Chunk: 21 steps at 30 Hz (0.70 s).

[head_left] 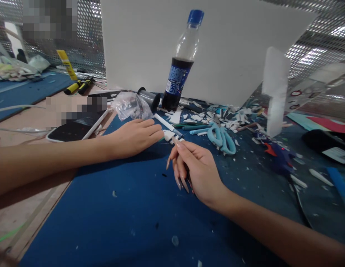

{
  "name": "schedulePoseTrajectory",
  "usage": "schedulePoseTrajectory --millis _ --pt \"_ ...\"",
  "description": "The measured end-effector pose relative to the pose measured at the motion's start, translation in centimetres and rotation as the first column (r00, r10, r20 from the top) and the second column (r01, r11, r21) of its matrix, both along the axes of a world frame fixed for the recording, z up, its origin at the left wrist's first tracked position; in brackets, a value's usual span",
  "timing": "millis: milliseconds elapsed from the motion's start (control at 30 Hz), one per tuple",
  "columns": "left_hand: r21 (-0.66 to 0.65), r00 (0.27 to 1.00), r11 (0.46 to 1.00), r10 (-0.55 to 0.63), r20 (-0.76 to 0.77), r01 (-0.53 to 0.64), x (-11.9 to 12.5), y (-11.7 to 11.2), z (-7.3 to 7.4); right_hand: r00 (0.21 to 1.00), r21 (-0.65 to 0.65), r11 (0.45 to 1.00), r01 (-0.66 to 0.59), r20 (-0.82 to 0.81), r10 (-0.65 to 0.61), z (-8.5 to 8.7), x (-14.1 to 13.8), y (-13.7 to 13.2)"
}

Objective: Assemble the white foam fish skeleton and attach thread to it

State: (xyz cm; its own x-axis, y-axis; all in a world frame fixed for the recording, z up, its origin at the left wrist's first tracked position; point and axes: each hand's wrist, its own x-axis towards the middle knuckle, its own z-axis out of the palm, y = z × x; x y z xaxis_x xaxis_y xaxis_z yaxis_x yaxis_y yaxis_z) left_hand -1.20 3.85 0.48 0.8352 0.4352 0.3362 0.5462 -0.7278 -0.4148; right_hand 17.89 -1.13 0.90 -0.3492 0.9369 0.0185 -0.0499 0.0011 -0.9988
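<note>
My left hand [135, 138] lies palm down on the blue mat [128, 207], fingers stretched out together, their tips touching a small white piece [168, 135]. My right hand [194, 167] hovers just right of it. Its index finger points at the white piece and touches it, while the other fingers hang loosely down. A white pen-like stick [167, 124] lies just beyond the fingertips. Light blue scissors [222, 137] rest on the mat to the right.
A cola bottle [180, 63] stands before a white board [205, 44]. White scraps [228, 116] litter the mat. A blue glue gun [278, 155] lies right, a phone [78, 128] and plastic bag [130, 105] left, yellow-handled tools [78, 87] far left.
</note>
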Motion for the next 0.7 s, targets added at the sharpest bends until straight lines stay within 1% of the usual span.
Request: schedulePoseTrajectory --millis 67,100,133,200,300,400,533,600,700 --pt "-0.008 0.993 0.999 -0.037 0.115 0.038 -0.1 -0.1 0.0 1.0 -0.009 1.0 0.023 -0.019 -0.023 -0.1 0.0 0.0" --pt "-0.023 0.988 0.997 -0.07 0.14 0.074 -0.1 0.0 0.0 0.999 -0.017 1.0 0.026 -0.028 -0.027 -0.1 0.0 0.0" --pt "-0.046 0.985 0.993 -0.105 0.135 0.112 -0.1 0.0 0.0 0.999 -0.028 0.999 0.028 -0.036 -0.029 -0.1 0.0 0.0" --pt "-0.115 0.984 0.979 -0.161 0.07 0.169 0.0 0.2 0.0 0.998 -0.048 0.998 0.038 -0.045 -0.04 -0.2 0.0 0.1" --pt "-0.202 0.982 0.962 -0.191 -0.005 0.186 0.2 0.5 -0.1 0.995 -0.075 0.995 0.067 -0.07 -0.072 -0.1 0.1 0.3" --pt "-0.23 0.986 0.96 -0.167 -0.022 0.157 0.3 0.5 -0.2 0.986 -0.112 0.988 0.103 -0.12 -0.117 -0.1 0.1 0.7" --pt "-0.191 0.997 0.978 -0.08 -0.001 0.079 0.2 0.1 -0.1 0.964 -0.185 0.975 0.122 -0.21 -0.16 -0.2 0.3 1.5" --pt "-0.159 0.997 0.986 -0.048 0.06 0.057 0.1 -0.1 -0.1 0.956 -0.207 0.97 0.131 -0.232 -0.179 -0.2 0.3 1.7" --pt "-0.138 0.975 0.99 -0.01 0.222 0.042 -0.4 -0.3 -0.3 0.95 -0.247 0.954 0.168 -0.217 -0.223 0.0 0.3 1.8"
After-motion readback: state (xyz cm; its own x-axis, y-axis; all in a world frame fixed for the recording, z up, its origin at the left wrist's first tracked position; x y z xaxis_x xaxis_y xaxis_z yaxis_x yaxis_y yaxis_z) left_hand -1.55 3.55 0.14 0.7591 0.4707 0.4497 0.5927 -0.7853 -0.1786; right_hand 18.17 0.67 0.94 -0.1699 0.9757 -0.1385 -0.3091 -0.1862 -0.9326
